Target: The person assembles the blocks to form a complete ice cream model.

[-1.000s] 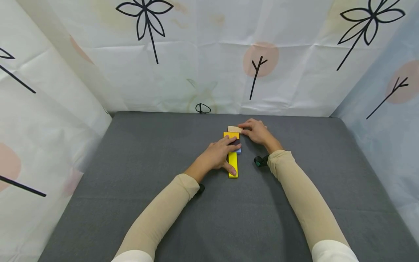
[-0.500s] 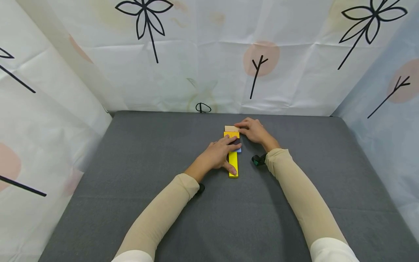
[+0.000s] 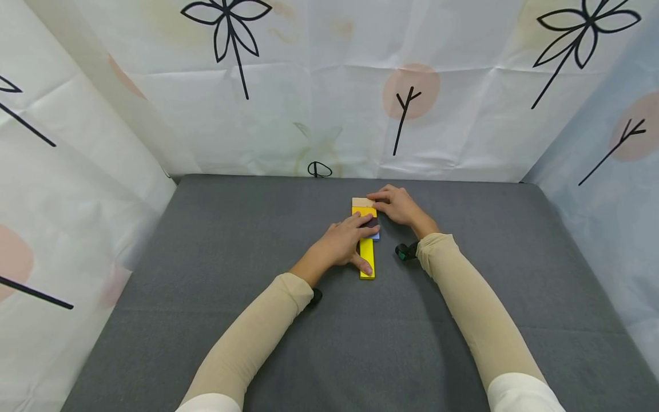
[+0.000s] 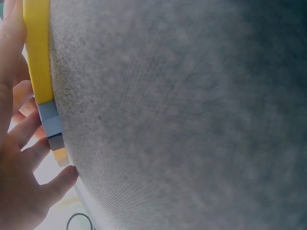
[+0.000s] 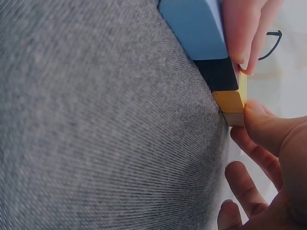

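Observation:
Flat blocks form a line running away from me on the grey table. Nearest is a long yellow block (image 3: 366,252), set lengthwise; beyond it come a blue block (image 5: 196,28), a black block (image 5: 218,75), a yellow-orange block (image 3: 362,212) and a pale wooden block (image 3: 361,202) at the far end. My left hand (image 3: 337,245) rests on the middle blocks with fingers spread, its thumb by the long yellow block. With thumb and index finger, my right hand (image 3: 400,207) pinches the right end of the pale wooden block, which lies against the yellow-orange one. Left fingers partly cover the black and blue blocks.
The grey cloth-covered table (image 3: 329,343) spreads around the blocks. A white patterned curtain (image 3: 329,114) hangs behind its far edge and along both sides. Each wrist wears a small dark camera.
The right hand has slid the pale wooden block left, so it now lines up with the yellow-orange block. The left hand has stayed in place.

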A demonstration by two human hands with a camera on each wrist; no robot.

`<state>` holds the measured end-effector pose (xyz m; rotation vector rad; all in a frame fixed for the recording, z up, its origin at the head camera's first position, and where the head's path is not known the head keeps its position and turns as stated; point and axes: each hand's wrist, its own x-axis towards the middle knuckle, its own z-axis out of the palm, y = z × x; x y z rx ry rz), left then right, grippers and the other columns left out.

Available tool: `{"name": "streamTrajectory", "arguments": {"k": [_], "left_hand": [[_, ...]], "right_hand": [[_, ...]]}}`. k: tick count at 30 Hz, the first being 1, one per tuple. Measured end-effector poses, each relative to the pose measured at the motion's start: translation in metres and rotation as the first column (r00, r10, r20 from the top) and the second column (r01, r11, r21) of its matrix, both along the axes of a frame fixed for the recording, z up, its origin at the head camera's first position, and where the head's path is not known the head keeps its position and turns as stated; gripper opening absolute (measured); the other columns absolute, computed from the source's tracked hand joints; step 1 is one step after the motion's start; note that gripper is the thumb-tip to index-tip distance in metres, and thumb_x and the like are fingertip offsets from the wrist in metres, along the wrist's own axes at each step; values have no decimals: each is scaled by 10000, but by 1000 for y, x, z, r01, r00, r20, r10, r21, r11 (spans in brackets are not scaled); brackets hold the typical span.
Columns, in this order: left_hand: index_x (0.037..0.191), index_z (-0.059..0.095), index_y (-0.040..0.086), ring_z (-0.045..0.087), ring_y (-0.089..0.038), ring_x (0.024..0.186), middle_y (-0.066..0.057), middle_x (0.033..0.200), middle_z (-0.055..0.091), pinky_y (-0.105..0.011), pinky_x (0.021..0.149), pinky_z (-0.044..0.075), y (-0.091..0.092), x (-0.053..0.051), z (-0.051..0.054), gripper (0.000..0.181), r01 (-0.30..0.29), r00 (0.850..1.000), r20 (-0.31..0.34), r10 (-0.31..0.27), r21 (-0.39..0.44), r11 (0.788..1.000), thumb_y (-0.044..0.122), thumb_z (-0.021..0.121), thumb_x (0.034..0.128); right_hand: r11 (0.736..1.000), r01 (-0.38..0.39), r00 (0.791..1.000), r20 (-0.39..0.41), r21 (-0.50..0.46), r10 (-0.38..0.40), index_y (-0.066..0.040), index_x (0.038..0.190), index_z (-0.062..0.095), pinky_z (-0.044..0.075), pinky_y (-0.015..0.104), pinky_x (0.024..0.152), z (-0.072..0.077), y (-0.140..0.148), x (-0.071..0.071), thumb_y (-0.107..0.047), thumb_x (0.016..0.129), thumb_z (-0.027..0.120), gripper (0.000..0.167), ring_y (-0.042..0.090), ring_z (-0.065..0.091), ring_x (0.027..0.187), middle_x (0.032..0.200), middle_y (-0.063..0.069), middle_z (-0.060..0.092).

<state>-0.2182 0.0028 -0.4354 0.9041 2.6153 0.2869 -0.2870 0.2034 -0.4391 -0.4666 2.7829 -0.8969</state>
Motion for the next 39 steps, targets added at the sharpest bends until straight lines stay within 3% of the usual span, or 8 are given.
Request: {"name": "streamTrajectory", "arguments": {"k": [14,27,35,39], "left_hand": [[1627,252,321,34,-215,1628,60,1743,77,-599,1269,207,0,2,5,1106,-1,1000,24,2,-31,1000,695,773,726],[1637,244,278,81,-209,1623,54,1737,108,-558,1279,218,9,8,4,1047,34,999,-17,-36,-95,995,691,708,794],[1616,306,291,110,-208,1620,58,1729,162,-558,1279,218,0,8,2,916,41,999,10,-41,15,999,610,695,851],[1595,365,287,166,-228,1611,41,1709,249,-551,1272,243,-5,4,2,773,2,998,-63,3,79,997,570,632,927]], "right_hand": [[1000,-10,1000,-23,8,10,-44,1376,634,287,534,1175,-3,-2,-2,-160,1046,588,353,376,533,1279,1362,189,592],[1000,-15,1000,-24,13,16,-24,1391,611,458,540,1041,-3,7,4,-146,1047,583,366,380,567,1192,1390,208,587],[1000,-6,1000,-19,24,6,-5,1419,572,470,532,1019,-1,10,10,-194,1053,581,412,367,576,1136,1345,232,589],[1000,18,1000,-17,23,-17,-7,1458,527,468,547,1041,0,12,14,-241,1060,571,463,379,566,1193,1369,236,554]]}}
